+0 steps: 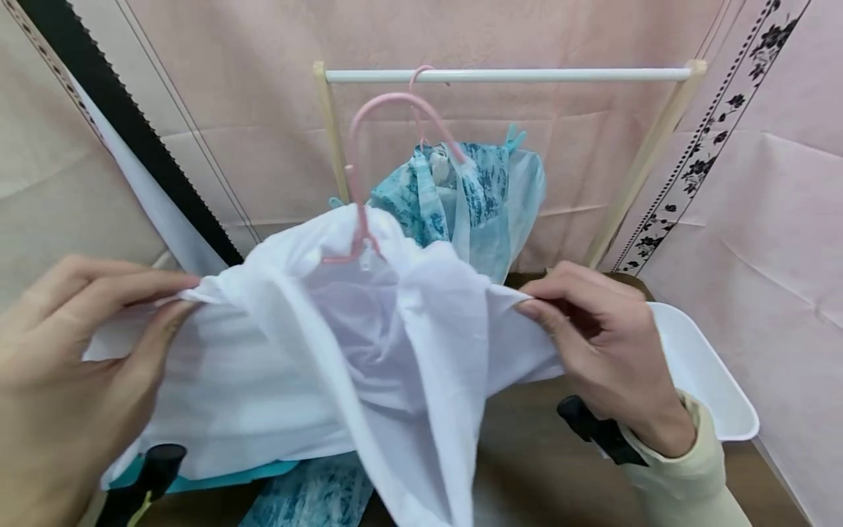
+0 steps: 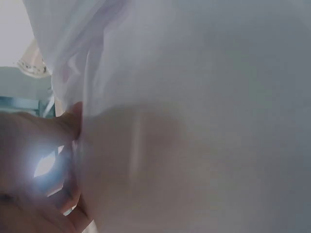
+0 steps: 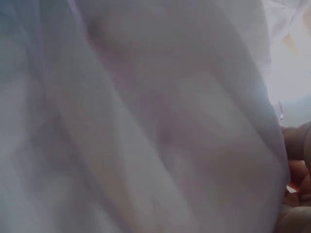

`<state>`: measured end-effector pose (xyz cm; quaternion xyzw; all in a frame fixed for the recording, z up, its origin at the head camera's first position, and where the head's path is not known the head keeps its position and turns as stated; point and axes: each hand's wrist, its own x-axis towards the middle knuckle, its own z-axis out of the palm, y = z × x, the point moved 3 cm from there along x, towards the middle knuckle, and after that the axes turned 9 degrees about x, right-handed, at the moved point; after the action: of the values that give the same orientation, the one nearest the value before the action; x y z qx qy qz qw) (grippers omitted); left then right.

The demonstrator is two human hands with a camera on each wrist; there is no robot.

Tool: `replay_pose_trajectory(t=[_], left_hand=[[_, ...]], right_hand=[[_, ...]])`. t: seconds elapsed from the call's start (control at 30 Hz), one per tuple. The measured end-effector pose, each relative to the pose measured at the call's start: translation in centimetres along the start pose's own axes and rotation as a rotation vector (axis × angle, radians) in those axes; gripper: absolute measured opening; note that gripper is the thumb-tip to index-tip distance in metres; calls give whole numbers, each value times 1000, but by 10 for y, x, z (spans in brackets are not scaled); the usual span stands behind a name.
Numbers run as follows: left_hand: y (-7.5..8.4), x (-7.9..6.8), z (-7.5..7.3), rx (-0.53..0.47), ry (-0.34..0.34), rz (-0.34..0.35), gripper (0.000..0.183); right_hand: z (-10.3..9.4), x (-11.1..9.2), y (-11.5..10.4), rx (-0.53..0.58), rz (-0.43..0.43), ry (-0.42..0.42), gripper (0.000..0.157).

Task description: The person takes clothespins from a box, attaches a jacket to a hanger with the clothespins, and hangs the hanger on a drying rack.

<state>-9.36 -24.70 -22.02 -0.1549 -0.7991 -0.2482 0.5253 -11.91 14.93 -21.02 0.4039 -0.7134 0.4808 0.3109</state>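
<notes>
A thin white garment (image 1: 276,395) is spread between both hands, with a pink clothes hanger (image 1: 395,99) rising from its neck opening. My left hand (image 1: 85,344) pinches the garment's left shoulder between thumb and fingers. On the other side my right hand (image 1: 609,348) pinches the right shoulder the same way. The white cloth fills most of the left wrist view, with the left hand (image 2: 39,160) at its edge. In the right wrist view the right hand's fingers (image 3: 295,150) show at the cloth's right edge. Most of the hanger's lower part is hidden inside the garment.
Behind stands a small rack with a white rail (image 1: 560,75) and wooden posts. A blue patterned garment (image 1: 487,183) hangs there on another pink hanger. A white tray (image 1: 701,380) sits at the right on the brown table (image 1: 546,468). Blue patterned cloth (image 1: 309,494) lies beneath the white garment.
</notes>
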Motion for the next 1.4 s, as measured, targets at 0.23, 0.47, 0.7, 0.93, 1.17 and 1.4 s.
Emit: replay_pose_trajectory(t=[0.23, 0.47, 0.7, 0.93, 1.17, 1.4], left_hand=[[27, -10, 16, 120, -60, -3, 28], [11, -82, 19, 197, 26, -90, 60], [-9, -170, 16, 315, -151, 18, 68], [-33, -226, 4, 473, -180, -96, 73], [-43, -234, 5, 429, -104, -49, 76], [-48, -223, 9, 340, 57, 236, 70]], right_hand=[[-12, -9, 17, -49, 33, 56, 5], [-11, -11, 29, -66, 57, 3, 17], [-20, -8, 29, -46, 57, 44, 13], [-28, -4, 29, -88, 77, 47, 18], [-32, -2, 35, -126, 104, 72, 12], [-51, -6, 26, -128, 130, 162, 9]])
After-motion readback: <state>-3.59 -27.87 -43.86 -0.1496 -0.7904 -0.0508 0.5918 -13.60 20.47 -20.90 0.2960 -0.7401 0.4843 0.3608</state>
